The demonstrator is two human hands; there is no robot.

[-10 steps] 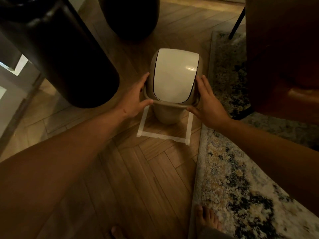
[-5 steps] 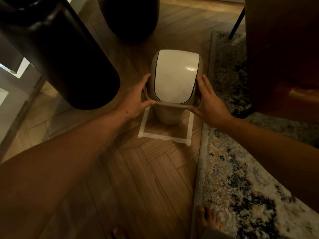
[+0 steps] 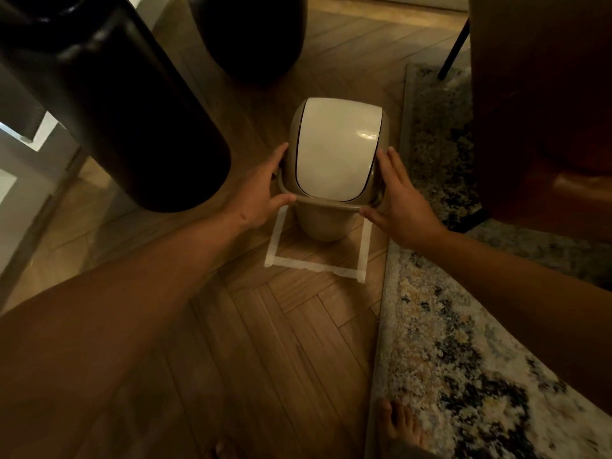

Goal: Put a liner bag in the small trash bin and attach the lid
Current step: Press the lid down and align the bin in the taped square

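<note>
The small trash bin point(image 3: 326, 223) stands upright on the wooden floor point(image 3: 265, 326) just above the centre of the frame, inside a square of pale tape point(image 3: 311, 265) whose near side and two flanks show. Its tan lid point(image 3: 334, 150), with a white swing flap, sits on top of the bin.

The left hand point(image 3: 256, 193) is at the lid's left side, fingers point(image 3: 276, 159) spread up along its edge and the thumb laid on the bin's rim in front. The right hand point(image 3: 402, 202) mirrors it on the right, its fingers point(image 3: 392, 164) flat against the lid and the thumb touching the rim. Both hands are spread open, pressing rather than curled around anything. The light is dim, so whether a liner bag lies under the lid cannot be made out.

A patterned rug point(image 3: 463, 359) fills the lower right, its edge just beside the tape. A large dark cylinder point(image 3: 109, 94) looms at upper left. A bare foot point(image 3: 399, 425) rests at the rug's edge at the bottom.
</note>
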